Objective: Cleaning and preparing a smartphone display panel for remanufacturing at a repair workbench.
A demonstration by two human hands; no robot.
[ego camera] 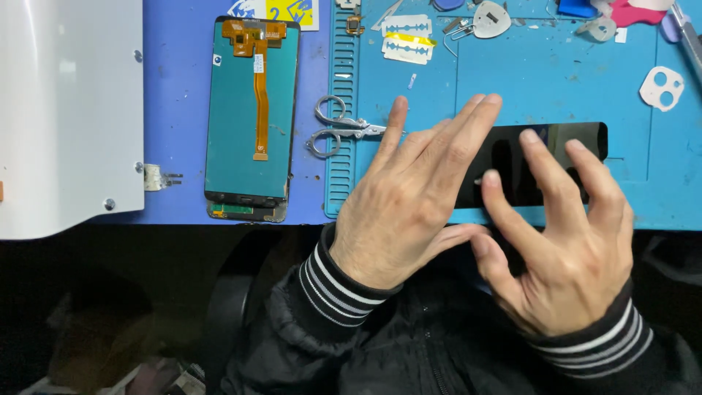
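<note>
The black panel (545,157) lies along the mat's (512,88) near edge, long axis left-right. Both hands are spread open, gripping nothing: left (409,197) covers its left end, right (567,241) fingertips rest mid-panel.

A glossy black glass panel (545,164), smooth and reflective, lies on a matt blue rubbery mat (556,88), scuffed and dusty. Nearby are shiny metal scissors (338,128), thin steel razor blades (407,38), and a screen back (252,117) with a matt teal finish and orange flexible ribbon.
</note>
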